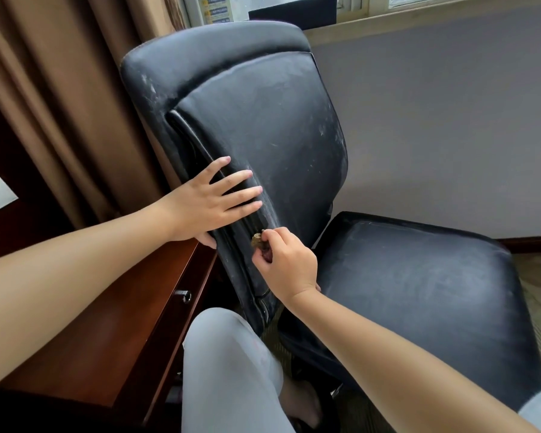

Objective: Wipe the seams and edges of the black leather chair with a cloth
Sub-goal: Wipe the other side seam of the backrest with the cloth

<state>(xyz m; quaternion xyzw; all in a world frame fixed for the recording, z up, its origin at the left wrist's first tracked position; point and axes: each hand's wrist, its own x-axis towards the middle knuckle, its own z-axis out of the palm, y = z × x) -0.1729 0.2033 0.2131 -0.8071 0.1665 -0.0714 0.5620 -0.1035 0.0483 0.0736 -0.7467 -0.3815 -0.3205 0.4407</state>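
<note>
Black leather chair leans against my flat, straight-fingered left hand; I keep my right hand, pinching the cloth (bunched small), pressed along the backrest's side seam.

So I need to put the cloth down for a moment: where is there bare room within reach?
The seat cushion, right of the right hand, lies bare across its top. The wooden desk top under the left forearm is bare too. It is crowded at the backrest's left edge seam, where the left hand presses and the cloth is pinched.
</note>
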